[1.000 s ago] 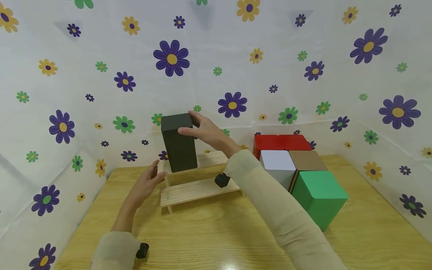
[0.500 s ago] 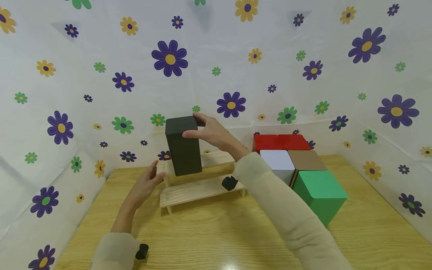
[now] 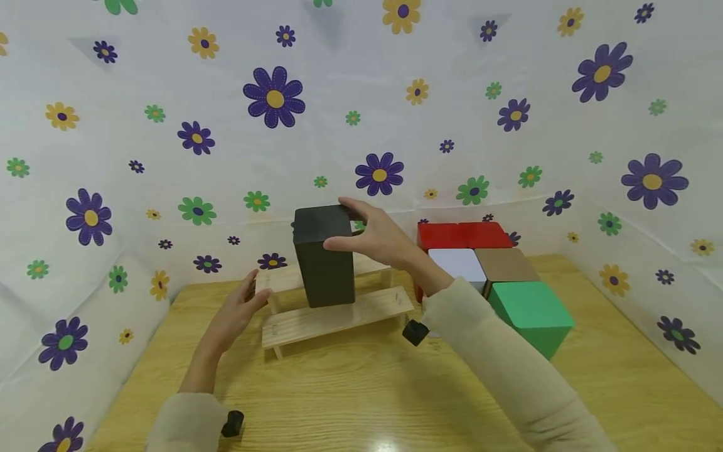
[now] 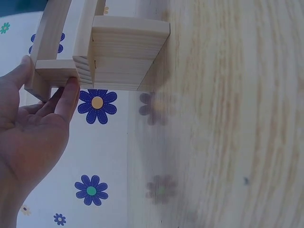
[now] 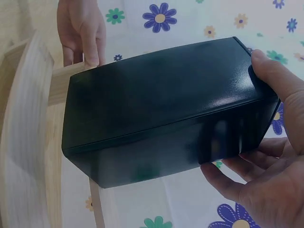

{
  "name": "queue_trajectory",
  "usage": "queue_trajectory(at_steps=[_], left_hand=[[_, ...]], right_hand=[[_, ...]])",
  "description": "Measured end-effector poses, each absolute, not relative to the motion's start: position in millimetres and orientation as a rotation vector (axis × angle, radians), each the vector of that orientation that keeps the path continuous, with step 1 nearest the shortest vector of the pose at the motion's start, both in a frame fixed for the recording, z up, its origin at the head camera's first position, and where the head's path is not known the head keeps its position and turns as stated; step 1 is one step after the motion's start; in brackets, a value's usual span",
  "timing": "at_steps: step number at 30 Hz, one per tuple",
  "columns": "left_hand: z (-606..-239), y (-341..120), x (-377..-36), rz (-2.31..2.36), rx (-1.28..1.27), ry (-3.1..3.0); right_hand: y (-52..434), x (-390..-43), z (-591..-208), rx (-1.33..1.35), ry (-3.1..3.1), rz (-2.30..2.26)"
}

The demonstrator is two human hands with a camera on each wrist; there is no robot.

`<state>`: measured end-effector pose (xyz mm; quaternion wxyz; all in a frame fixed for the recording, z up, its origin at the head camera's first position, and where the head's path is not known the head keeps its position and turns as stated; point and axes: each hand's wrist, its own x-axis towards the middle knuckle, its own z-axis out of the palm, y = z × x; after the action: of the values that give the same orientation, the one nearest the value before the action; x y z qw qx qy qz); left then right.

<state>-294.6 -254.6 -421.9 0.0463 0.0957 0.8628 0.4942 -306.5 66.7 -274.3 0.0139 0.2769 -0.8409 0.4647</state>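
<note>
My right hand (image 3: 341, 225) grips the top of a tall black box (image 3: 323, 257), thumb on the near face and fingers over the far edge. The box stands upright at the lower step of a small two-step wooden shelf (image 3: 361, 307); I cannot tell whether it rests on the board. In the right wrist view the black box (image 5: 161, 109) fills the frame, with a wooden board (image 5: 26, 142) just beyond its bottom end. My left hand (image 3: 248, 300) touches the shelf's left end with straight fingers. The left wrist view shows the left hand (image 4: 47, 78) against the shelf's end (image 4: 123, 52).
At the right of the wooden table (image 3: 350, 402) a cluster of boxes stands together: two red boxes (image 3: 463, 235) at the back, a white one (image 3: 456, 262), a brown one (image 3: 504, 263) and a green one (image 3: 531, 314) in front. Flowered cloth walls (image 3: 169, 157) enclose the table.
My right hand has carried the black box to the right and down, from over the upper step to the lower step. The left hand has stayed at the shelf's left end.
</note>
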Motion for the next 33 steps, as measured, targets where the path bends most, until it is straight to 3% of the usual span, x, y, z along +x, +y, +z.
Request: queue_trajectory(at_steps=[18,33], left_hand=[[-396.5,-245.7,-277.1,1.583,0.333,2.557],[-419.4,-255.0,-293.3,1.544,0.344,2.599]], right_hand=[[120.2,-250.7,-278.6,0.902,-2.592,1.540],[169.0,-218.2,-299.4,0.779,-2.699,1.465]])
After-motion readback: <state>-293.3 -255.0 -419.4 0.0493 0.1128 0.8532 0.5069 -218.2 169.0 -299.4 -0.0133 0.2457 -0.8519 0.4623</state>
